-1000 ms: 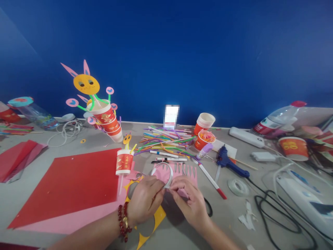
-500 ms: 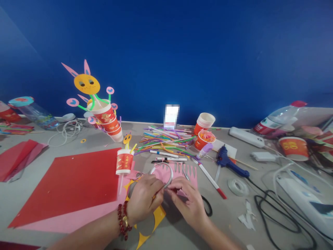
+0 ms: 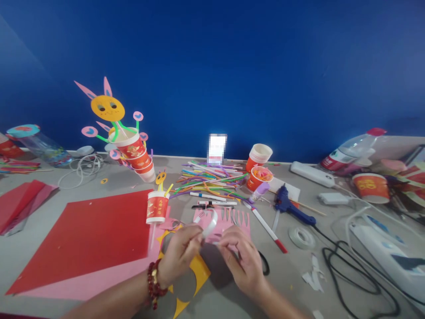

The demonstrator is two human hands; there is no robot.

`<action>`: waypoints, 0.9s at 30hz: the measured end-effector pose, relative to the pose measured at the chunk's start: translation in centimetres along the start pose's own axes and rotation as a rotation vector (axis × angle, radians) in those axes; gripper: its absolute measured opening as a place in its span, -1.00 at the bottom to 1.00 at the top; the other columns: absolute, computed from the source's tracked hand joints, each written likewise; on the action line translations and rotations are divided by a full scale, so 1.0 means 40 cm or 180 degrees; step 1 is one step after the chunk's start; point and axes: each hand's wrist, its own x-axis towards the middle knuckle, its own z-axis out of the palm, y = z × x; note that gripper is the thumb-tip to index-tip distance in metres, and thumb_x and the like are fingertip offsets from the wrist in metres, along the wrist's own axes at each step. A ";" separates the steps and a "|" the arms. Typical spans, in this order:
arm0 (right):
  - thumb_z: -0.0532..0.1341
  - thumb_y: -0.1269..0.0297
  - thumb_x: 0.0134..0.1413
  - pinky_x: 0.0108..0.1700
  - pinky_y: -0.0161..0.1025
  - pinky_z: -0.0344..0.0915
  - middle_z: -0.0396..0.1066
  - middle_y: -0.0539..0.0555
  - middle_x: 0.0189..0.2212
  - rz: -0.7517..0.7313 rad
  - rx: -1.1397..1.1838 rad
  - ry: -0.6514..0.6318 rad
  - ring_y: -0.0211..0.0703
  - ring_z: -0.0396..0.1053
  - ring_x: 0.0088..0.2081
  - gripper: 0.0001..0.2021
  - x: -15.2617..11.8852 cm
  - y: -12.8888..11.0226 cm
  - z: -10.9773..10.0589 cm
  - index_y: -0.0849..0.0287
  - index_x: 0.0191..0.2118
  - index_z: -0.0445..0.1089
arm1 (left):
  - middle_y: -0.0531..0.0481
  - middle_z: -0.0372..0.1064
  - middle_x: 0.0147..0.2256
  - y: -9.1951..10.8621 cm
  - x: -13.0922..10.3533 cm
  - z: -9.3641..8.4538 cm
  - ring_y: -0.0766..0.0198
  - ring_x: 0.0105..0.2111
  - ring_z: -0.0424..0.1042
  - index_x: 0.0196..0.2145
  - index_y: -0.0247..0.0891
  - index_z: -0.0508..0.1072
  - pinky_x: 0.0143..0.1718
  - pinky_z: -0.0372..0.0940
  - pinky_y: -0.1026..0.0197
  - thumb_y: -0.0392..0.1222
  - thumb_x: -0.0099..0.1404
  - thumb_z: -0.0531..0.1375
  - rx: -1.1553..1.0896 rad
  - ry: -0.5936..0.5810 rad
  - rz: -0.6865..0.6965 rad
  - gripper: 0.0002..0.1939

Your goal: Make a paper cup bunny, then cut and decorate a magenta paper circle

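My left hand [image 3: 182, 253], with a red bead bracelet at its wrist, is closed on a pale curved strip [image 3: 211, 224] that arcs up above the fingers. Just to the right, my right hand [image 3: 241, 258] is pinched, and a small whitish bit shows at its fingertips; what it is cannot be made out. Behind both hands lies a pink sheet [image 3: 219, 226] with a jagged cut edge. Yellow paper with round cut-outs [image 3: 200, 274] is under and beside my left hand. A black scissor handle [image 3: 264, 263] shows right of my right hand.
A paper cup with a small yellow face [image 3: 157, 207] stands left, near red sheets [image 3: 96, 235]. Coloured sticks [image 3: 212, 178] lie behind. At right are a blue glue gun [image 3: 294, 208], a tape roll [image 3: 302, 238] and a black cable [image 3: 352, 274]. A decorated cup stack [image 3: 133, 150] stands back left.
The ring-like loop between my hands is now a shorter open arc at my left hand. My hands have moved slightly apart, and the whole view has shifted a little.
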 end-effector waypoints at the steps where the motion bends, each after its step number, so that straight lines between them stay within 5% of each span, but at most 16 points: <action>1: 0.12 0.47 0.22 -0.24 -0.24 0.26 0.34 0.01 -0.39 0.0086 0.0075 0.0164 -0.16 0.33 -0.30 -0.87 0.005 0.003 -0.005 0.08 -0.26 0.32 | 0.07 0.16 -0.54 -0.004 -0.001 -0.008 0.31 -0.51 0.20 -0.51 -0.21 0.21 -0.45 0.10 0.26 -0.24 0.41 -0.07 -0.0080 0.0174 -0.0099 -0.69; 4: 0.17 0.41 0.22 -0.27 -0.27 0.25 0.33 0.00 -0.41 0.0467 0.0175 0.0449 -0.18 0.32 -0.34 -0.89 0.025 0.022 -0.017 0.10 -0.33 0.35 | 0.01 0.27 -0.45 -0.004 -0.002 -0.036 0.27 -0.43 0.30 -0.39 -0.23 0.32 -0.38 0.19 0.25 -0.22 0.45 -0.07 -0.0147 0.0536 -0.0035 -0.72; 8: 0.21 0.30 0.21 -0.32 -0.28 0.24 0.36 0.04 -0.37 0.0913 0.0357 0.0045 -0.17 0.33 -0.33 -0.89 0.031 0.054 -0.006 0.13 -0.35 0.42 | 0.00 0.29 -0.41 0.021 0.004 -0.065 0.23 -0.35 0.32 -0.33 -0.23 0.37 -0.26 0.21 0.21 -0.26 0.43 -0.03 0.0257 0.0326 0.0397 -0.78; 12: 0.19 0.25 0.23 -0.37 -0.30 0.23 0.36 0.00 -0.41 0.1351 0.0495 -0.0215 -0.22 0.30 -0.42 -0.88 0.021 0.073 0.007 0.13 -0.31 0.40 | 0.02 0.28 -0.44 0.036 0.013 -0.087 0.28 -0.42 0.29 -0.35 -0.25 0.37 -0.34 0.18 0.24 -0.25 0.44 -0.03 0.0182 0.0212 0.0315 -0.75; 21: 0.17 0.22 0.22 -0.40 -0.31 0.24 0.35 -0.01 -0.41 0.1443 0.0411 -0.0068 -0.21 0.32 -0.43 -0.88 0.028 0.078 -0.004 0.12 -0.33 0.34 | 0.05 0.22 -0.49 0.029 0.030 -0.099 0.30 -0.47 0.22 -0.44 -0.24 0.31 -0.42 0.09 0.24 -0.18 0.46 -0.06 0.0293 -0.0284 -0.0017 -0.68; 27: 0.14 0.51 0.04 -0.17 -0.23 0.25 0.42 0.02 -0.36 0.0878 -0.0079 -0.0497 -0.13 0.36 -0.26 -0.87 0.041 0.058 0.011 0.13 -0.41 0.34 | 0.04 0.22 -0.47 0.008 0.034 -0.092 0.23 -0.41 0.23 -0.45 -0.21 0.20 -0.32 0.10 0.19 -0.21 0.44 -0.05 0.1311 -0.0279 0.0282 -0.73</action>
